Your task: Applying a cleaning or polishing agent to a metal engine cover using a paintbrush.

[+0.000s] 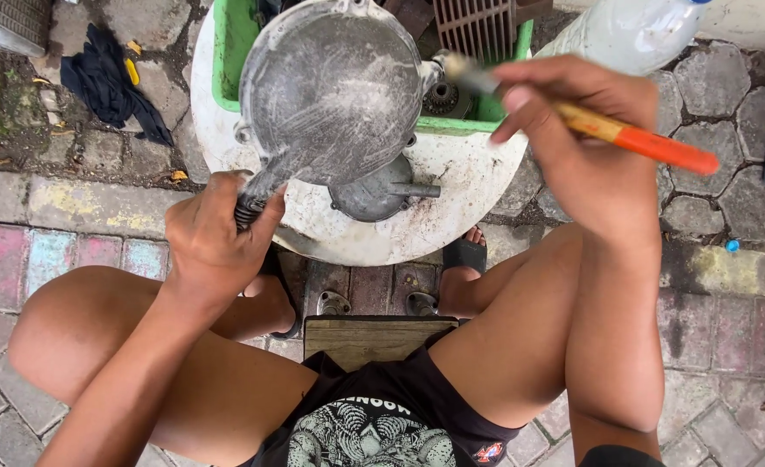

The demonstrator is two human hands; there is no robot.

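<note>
Head view: a person is seated on a low wooden stool (378, 339), and the work is seen from above, over the bare knees.
Cover position: a round grey metal engine cover (331, 91) is held tilted over a white round basin (452, 199), partly above a green plastic tub (231, 43) at the basin's far side.
Left hand: the left hand (210, 238) is closed around the cover's lower neck, where a dark ribbed part is gripped; the cover is carried by this hand alone.
Right hand: the right hand (577, 130) is closed on a paintbrush (590, 121) with an orange and yellow handle; its bristle end is held at the cover's right edge, touching it or just beside it, which cannot be told.
Progress: the cleaning is judged to be under way, not finished; the broad face is streaked with pale grey residue, so brushing is still needed, and no clean bare metal is seen.
Cover's look: a shallow domed casting, dull and smeared, with small lugs at the rim.
Other parts: a smaller grey casting (374, 190) with a short tube is lying in the basin below the cover; a brown slotted grate (482, 26) is standing in the tub.
Surroundings: a dark rag (110, 82) is lying on the paving at the upper left.
</note>
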